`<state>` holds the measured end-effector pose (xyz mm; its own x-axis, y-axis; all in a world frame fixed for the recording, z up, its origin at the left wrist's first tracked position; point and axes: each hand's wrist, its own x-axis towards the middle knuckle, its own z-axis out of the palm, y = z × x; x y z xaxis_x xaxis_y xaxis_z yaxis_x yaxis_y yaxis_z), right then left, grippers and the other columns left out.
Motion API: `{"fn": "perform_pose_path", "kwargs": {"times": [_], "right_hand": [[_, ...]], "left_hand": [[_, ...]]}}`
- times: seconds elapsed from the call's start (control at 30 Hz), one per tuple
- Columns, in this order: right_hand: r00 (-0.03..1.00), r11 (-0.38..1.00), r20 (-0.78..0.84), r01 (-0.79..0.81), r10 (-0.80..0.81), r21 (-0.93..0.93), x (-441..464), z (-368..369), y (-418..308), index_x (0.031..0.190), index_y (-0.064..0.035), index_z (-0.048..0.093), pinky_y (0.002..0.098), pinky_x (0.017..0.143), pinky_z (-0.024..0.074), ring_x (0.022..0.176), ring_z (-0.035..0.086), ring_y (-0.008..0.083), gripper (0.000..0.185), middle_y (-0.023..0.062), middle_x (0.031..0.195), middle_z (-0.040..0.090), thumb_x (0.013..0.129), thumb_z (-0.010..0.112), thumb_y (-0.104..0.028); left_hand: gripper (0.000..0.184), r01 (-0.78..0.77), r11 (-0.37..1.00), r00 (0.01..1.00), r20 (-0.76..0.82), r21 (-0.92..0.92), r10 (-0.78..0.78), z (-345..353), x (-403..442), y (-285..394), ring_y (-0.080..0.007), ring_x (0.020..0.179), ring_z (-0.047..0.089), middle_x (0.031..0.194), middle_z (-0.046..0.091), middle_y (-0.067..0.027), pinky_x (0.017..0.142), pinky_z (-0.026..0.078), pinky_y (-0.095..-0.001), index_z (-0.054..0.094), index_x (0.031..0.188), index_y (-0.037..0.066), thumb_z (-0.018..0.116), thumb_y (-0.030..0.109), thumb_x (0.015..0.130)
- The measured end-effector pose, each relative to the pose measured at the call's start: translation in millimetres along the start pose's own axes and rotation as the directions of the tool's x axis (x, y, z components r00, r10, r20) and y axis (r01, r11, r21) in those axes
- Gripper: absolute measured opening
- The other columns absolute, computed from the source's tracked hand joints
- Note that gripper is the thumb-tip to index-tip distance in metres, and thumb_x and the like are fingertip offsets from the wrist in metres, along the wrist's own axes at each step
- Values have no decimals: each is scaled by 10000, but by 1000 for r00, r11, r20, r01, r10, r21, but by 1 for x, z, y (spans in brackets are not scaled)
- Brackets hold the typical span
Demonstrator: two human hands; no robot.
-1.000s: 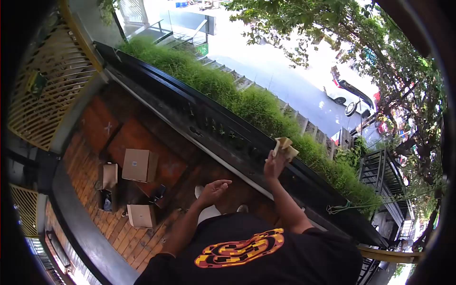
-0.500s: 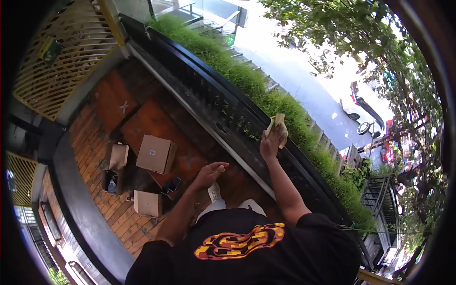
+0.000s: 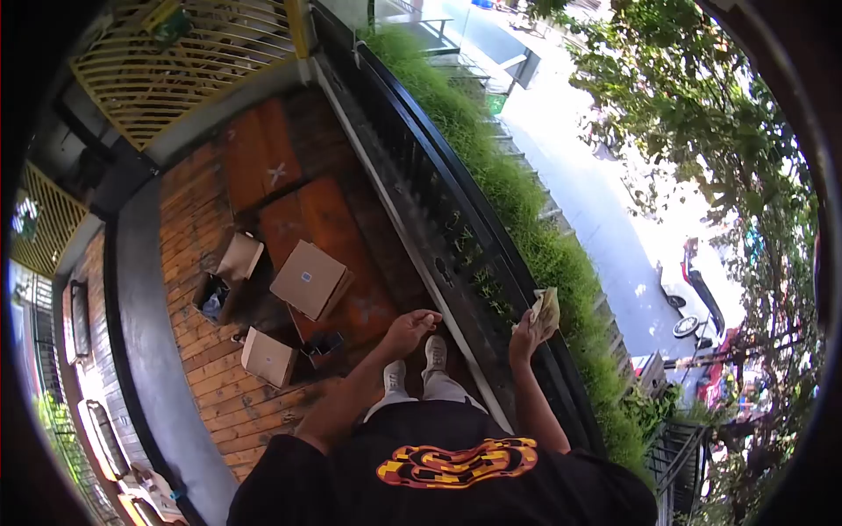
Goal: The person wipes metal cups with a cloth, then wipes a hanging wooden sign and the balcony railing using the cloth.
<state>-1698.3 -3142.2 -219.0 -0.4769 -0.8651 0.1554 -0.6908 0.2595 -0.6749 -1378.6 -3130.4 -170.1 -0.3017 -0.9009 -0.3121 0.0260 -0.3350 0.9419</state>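
A pale yellowish cloth is bunched in my right hand, which grips it beside the black railing. Part of the cloth sticks up past my fingers, over the edge of the green plants. My left hand hangs in front of my body above my shoes, its fingers loosely bent and apart with nothing visible in them. It is nearest to the wooden table and the pale ledge at the foot of the railing.
Stacked cardboard boxes rest on a reddish wooden table. Another open box and a box with dark contents stand nearby. Green plants line the railing's outer side, above a street.
My right hand has lifted the cloth off the railing top and turned it upright. My view has shifted along the railing, and both shoes now show. My left hand stays before my body.
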Motion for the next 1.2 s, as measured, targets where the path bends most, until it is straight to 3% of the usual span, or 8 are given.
{"fn": "perform_pose_path", "kwargs": {"times": [0.2,0.37,0.43,0.57,0.7,0.83,1.07,1.2], "right_hand": [[979,983,140,-163,151,79,34,42,-38,1608,-4,135,575,1185,-160,1562,-129,358,743,229,1690,-45,1072,394,-448],[945,941,303,12,-121,339,78,92,-25,1598,4,173,494,1236,-34,1548,-59,429,715,230,1686,42,1077,390,-435],[916,990,379,108,-135,92,97,97,-50,1600,3,166,468,1242,-21,1550,-86,419,753,220,1690,9,1074,383,-489],[871,928,443,38,-212,371,142,137,-77,1592,52,91,454,1243,-82,1543,-169,402,830,264,1677,-60,1058,369,-519],[758,812,516,553,-399,-186,149,117,-79,1593,2,208,481,1258,8,1559,2,404,746,250,1673,92,1059,410,-477],[490,469,508,865,-708,-181,126,50,-73,1495,39,404,551,1249,113,1540,152,405,623,247,1625,249,916,539,-151],[566,694,529,717,-632,64,115,-10,-60,1344,62,564,469,1204,301,1449,358,390,496,209,1533,433,859,549,-42],[656,844,575,523,-489,121,110,-52,-60,1311,-12,623,457,1158,354,1375,450,396,428,216,1442,533,897,547,-87]], "left_hand": [[332,3,998,991,-135,-61,-11,12,22,-6,-157,1020,646,1122,702,-61,942,510,-330,662,1252,15,498,250,1084],[315,12,995,971,-237,-96,-35,34,45,-20,-146,1012,630,1131,688,-56,935,520,-337,679,1220,18,507,244,1083],[325,44,997,961,-269,-62,-59,51,46,-2,-139,996,634,1120,691,-51,922,517,-323,681,1221,23,495,253,1087],[337,88,996,966,-243,-15,-89,81,57,1,-129,981,639,1103,697,-41,910,506,-313,683,1226,33,473,260,1092],[336,46,994,984,-177,104,-28,100,64,8,-134,991,641,1082,703,-38,908,505,-326,683,1226,35,474,258,1088],[343,34,975,979,-202,221,12,94,65,15,-136,983,642,1072,708,-52,892,506,-331,680,1225,32,481,270,1081],[346,79,954,980,-196,291,-21,83,62,4,-229,1064,676,1099,733,-107,953,503,-365,697,1192,47,506,300,1053],[364,94,944,981,-188,315,-35,77,71,8,-151,991,648,1089,712,-52,904,507,-342,680,1231,48,469,305,1081]]}}
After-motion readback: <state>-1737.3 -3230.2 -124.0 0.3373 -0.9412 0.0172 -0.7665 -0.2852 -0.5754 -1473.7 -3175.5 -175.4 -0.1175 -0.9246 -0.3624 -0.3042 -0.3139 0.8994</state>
